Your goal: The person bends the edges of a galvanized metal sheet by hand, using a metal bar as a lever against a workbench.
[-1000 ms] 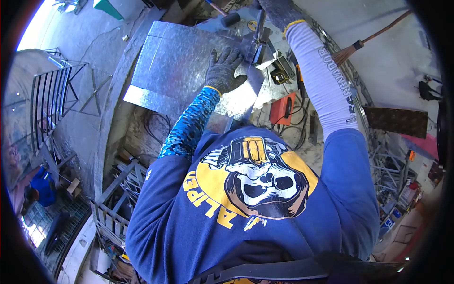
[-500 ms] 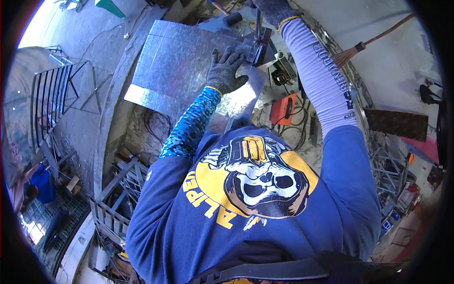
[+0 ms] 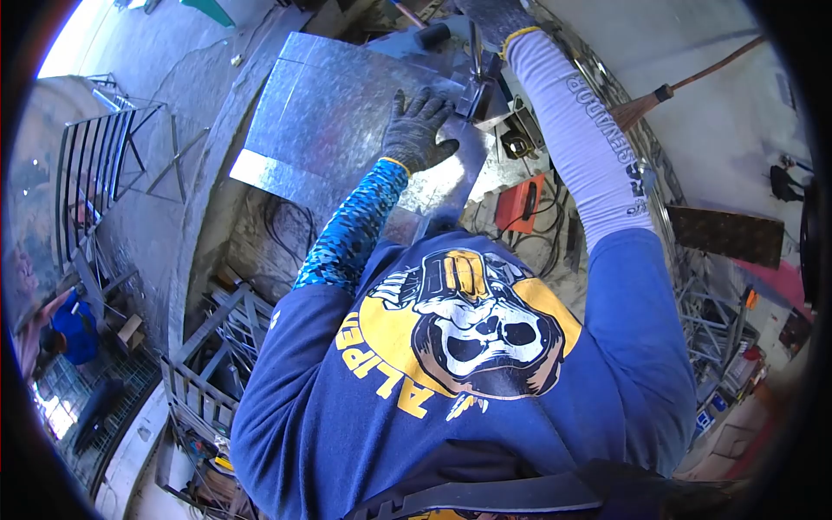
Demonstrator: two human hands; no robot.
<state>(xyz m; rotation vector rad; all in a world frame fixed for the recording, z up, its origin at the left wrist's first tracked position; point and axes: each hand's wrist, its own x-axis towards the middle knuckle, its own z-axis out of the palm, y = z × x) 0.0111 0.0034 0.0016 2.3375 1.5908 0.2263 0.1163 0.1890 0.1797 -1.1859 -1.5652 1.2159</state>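
Observation:
A large shiny sheet of metal (image 3: 321,113) lies in front of me, creased or scored near its left side. My left hand (image 3: 418,134), in a dark grey glove with a yellow cuff, rests flat on it with fingers spread. At the sheet's right edge stands a dark metal tool or clamp (image 3: 477,91) with an upright handle. My right hand (image 3: 498,19), also gloved, is at the top edge beside that handle; its fingers are cut off or too dark to make out.
A black-headed mallet (image 3: 432,35) lies beyond the sheet. An orange-red box (image 3: 520,204) and cables are below right. A broom (image 3: 640,107) is at the right, a barred metal frame (image 3: 95,178) at the left. A person in blue (image 3: 74,331) is at lower left.
My right hand has shifted slightly left and down near the tool's handle. My left hand stays spread on the sheet, and the view has moved a little.

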